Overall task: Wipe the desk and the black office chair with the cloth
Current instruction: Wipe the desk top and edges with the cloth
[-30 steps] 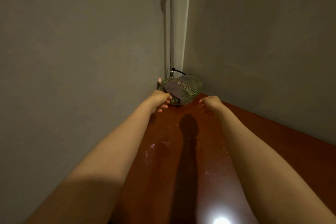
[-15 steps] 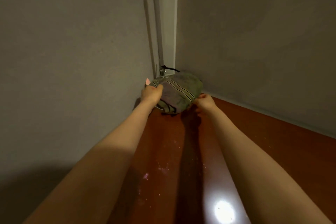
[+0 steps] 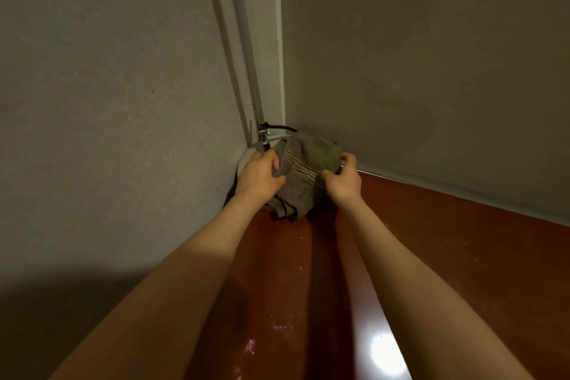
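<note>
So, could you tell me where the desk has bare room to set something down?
Bare desk runs from the right hand to the wall, and between the forearms. The corner is crowded: left hand and right grip the cloth over a white base.

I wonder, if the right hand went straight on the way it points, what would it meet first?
Most likely the cloth that the right hand grips; just behind it, the wall, though depth is unclear.

Glossy reddish wood desk (image 3: 431,256); soft striped cloth (image 3: 303,170); matt walls (image 3: 108,102).
</note>
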